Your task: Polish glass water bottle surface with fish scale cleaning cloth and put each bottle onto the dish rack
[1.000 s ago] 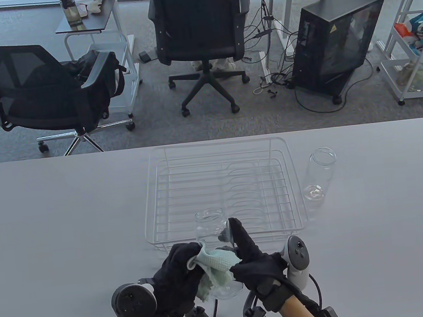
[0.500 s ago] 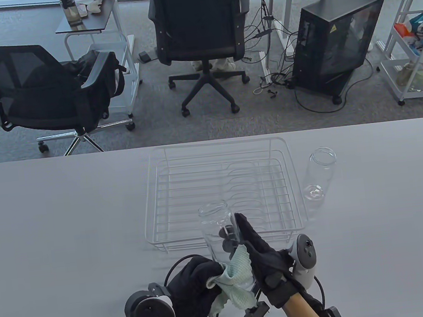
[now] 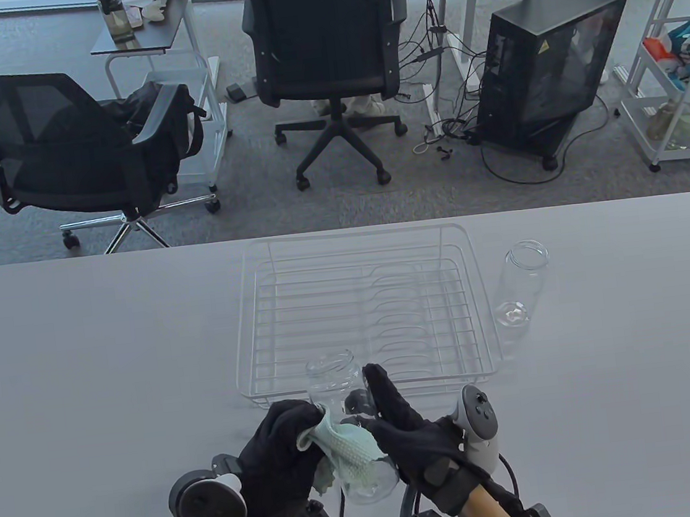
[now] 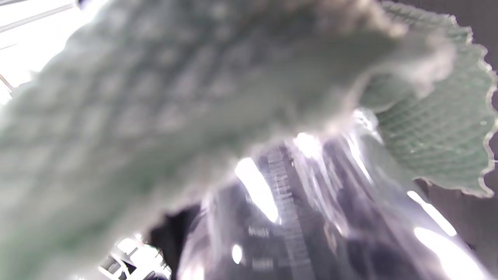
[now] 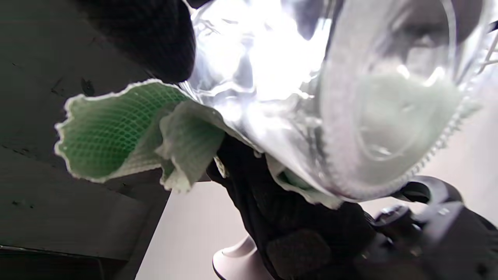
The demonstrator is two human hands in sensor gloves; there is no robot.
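A clear glass bottle [image 3: 338, 390] is held tilted above the table's near edge, its mouth pointing toward the dish rack [image 3: 360, 313]. My right hand [image 3: 401, 426] grips the bottle's right side. My left hand [image 3: 286, 449] holds the pale green fish scale cloth [image 3: 348, 451] against the bottle's left side. The left wrist view is filled by the cloth [image 4: 155, 97] over the glass bottle [image 4: 311, 217]. In the right wrist view the cloth [image 5: 116, 136] wraps under the bottle's base [image 5: 389, 101]. A second glass bottle [image 3: 519, 282] stands upright to the right of the rack.
The white wire dish rack holds nothing and sits mid-table, just beyond the hands. Office chairs [image 3: 322, 56], a computer tower [image 3: 548, 73] and a cart [image 3: 673, 84] stand on the floor past the table's far edge.
The bottle has swung back left and lower, nearer its position a second ago. Both hands shifted left with it, and the cloth slid along the glass.
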